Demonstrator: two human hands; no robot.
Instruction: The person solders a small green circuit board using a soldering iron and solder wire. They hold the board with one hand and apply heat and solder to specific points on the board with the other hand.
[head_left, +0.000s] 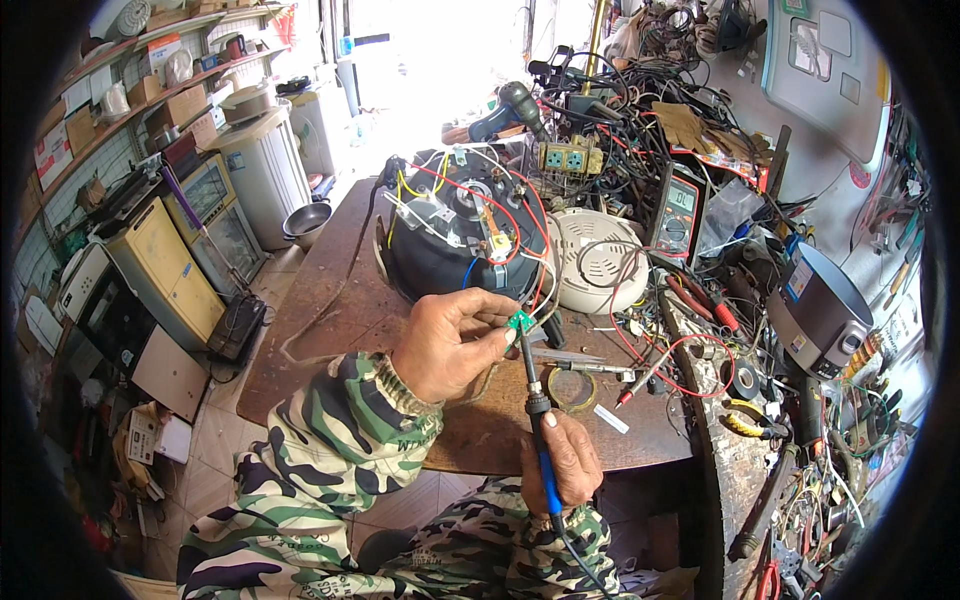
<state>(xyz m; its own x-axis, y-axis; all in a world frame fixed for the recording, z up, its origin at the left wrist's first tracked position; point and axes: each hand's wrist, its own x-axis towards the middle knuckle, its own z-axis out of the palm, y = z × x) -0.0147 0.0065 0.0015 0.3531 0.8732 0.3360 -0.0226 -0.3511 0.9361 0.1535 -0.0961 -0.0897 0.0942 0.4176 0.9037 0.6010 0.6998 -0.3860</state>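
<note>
Green circuit board (519, 322), small, is held over the wooden table (325, 310), on the near side of an upturned black appliance (420, 262). The left hand (447, 345) pinches it between thumb and fingers. The right hand (566, 460) is closed round the handle of a soldering iron (534, 392), whose tip points at the board; whether the two touch cannot be told.

Risks, as judged: the left fingertips sit close to the tip, so a slip of either hand could cause a burn. The board has no visible support besides the fingers, and a tremor could put heat on the wrong spot. Overlong heating could lift a pad. A tug on the iron's cord (578, 566) could pull the tip aside.

Surroundings: loose wires (517, 235) cross the appliance on the far side and could snag or scorch. A pale vented cover (598, 262) lies to its right, with a multimeter (678, 212) farther right. Its red lead (735, 362) loops across the right side of the bench. Yellow-handled pliers (752, 422) and a black tape roll (743, 378) crowd the right; tangled cables (625, 130) fill the far right.
</note>
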